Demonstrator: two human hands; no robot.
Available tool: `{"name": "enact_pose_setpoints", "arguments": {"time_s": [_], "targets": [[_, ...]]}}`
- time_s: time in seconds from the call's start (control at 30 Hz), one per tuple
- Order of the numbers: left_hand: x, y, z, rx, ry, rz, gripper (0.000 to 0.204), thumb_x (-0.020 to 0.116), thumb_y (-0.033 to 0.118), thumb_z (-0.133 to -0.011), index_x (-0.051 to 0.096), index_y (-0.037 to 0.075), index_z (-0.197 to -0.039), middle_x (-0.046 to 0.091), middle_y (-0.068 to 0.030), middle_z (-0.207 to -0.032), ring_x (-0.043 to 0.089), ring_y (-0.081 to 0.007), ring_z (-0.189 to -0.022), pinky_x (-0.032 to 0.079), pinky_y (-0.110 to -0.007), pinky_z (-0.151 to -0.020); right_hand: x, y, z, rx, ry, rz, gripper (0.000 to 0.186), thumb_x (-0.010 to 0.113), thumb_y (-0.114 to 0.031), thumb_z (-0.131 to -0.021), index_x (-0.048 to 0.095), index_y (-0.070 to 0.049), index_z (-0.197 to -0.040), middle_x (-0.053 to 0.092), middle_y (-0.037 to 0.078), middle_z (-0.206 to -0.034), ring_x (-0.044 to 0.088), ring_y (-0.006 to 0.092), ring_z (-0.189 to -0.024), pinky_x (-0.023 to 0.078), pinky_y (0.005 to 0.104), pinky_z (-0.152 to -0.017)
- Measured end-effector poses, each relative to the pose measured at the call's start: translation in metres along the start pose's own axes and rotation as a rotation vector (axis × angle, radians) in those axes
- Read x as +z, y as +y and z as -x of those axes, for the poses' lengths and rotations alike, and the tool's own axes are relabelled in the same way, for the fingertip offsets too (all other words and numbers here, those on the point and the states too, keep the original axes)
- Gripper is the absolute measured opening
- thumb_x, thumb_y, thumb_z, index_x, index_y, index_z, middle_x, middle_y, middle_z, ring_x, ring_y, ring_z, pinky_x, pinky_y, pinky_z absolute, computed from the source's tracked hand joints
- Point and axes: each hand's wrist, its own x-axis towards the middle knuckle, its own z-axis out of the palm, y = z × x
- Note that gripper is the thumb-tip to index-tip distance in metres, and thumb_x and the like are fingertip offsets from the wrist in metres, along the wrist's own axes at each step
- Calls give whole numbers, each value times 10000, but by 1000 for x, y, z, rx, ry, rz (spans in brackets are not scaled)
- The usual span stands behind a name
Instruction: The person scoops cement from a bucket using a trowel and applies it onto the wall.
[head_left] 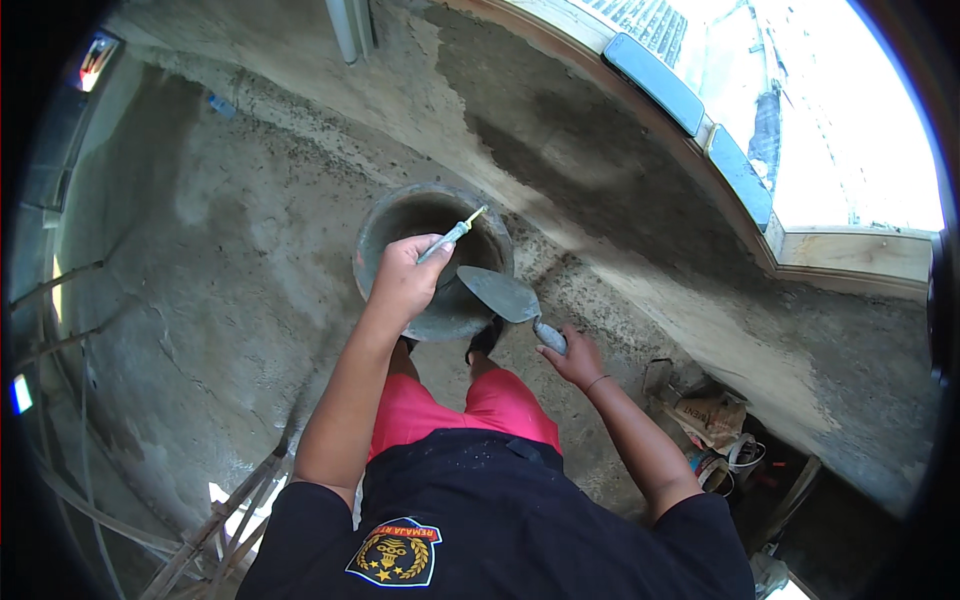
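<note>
Head view: left of centre, the left hand (408,282) grips one thin tool (452,238), tip toward the upper right, above the one tub (371,230) at mid-frame. One trowel (498,294) spans the tub's right side, long axis slanting from lower right to upper left; whether it touches the rim is unclear. The right hand (578,360), nearer, has its fingers closed round the handle, the blade lying up-left of them. Two phones (654,82) sit upper right, one sack (712,418) lower right.

The shirt badge (395,555) and brown sack (712,420) bear readable lettering.
</note>
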Motion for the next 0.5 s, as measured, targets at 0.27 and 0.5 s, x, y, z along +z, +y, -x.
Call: {"name": "enact_pose_setpoints", "arguments": {"time_s": [0.27, 0.5], "targets": [[20, -53, -26, -27, 56, 46, 177, 559, 138, -883, 621, -12, -814, 446, 77, -623, 370, -21, -583, 308, -218, -519, 1, 32, -42, -28, 26, 78, 361, 618, -399, -784, 565, -83, -952, 620, 167, -769, 600, 381, -747, 462, 468, -644], [29, -78, -39, -135, 207, 121, 196, 563, 159, -886, 637, -22, -876, 452, 76, -632, 375, -18, -586, 309, -212, -520, 11, 71, -78, 53, 15, -31, 385, 637, -416, -774, 594, -50, -883, 625, 178, -758, 613, 358, -725, 465, 423, -635]]}}
